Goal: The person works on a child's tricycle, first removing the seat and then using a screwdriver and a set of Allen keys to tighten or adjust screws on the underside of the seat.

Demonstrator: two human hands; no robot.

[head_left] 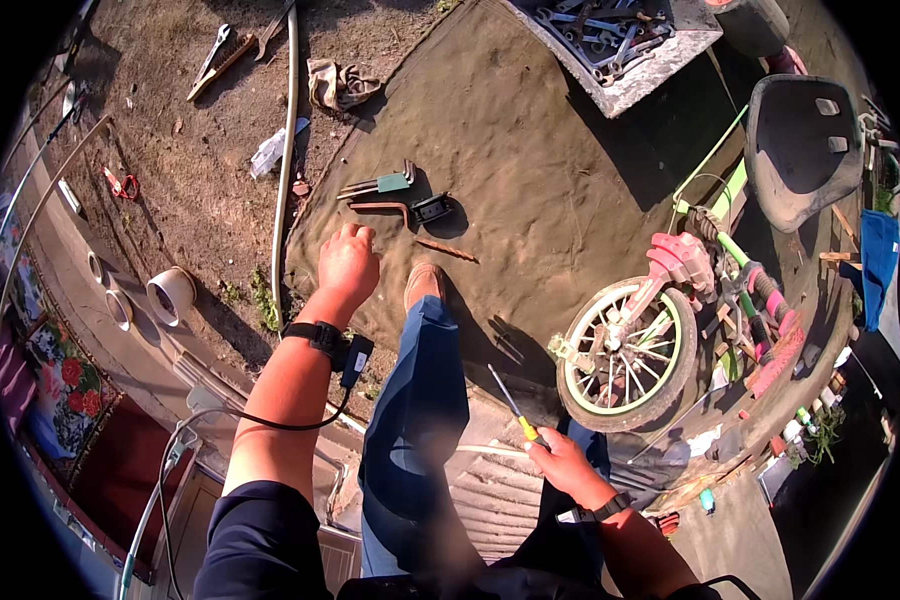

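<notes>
Yellow-handled screwdriver with slim metal shaft (528,428): in right hand (568,468), grip closed round handle, shaft toward 11 o'clock. White-spoked bicycle wheel (615,343) near, at 2 o'clock. Left hand (348,262) between 10 and 11; fingers curled, cannot tell whether grip holds anything. From left hand: green-holdered metal hex-key set (392,183) at 1, brown spiral metal rod (448,250) at 3.

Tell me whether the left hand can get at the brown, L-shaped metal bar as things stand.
Probably yes: the bare left hand appears close to the brown, L-shaped metal bar, and only the dusty brown ground sheet shows between them.
</notes>
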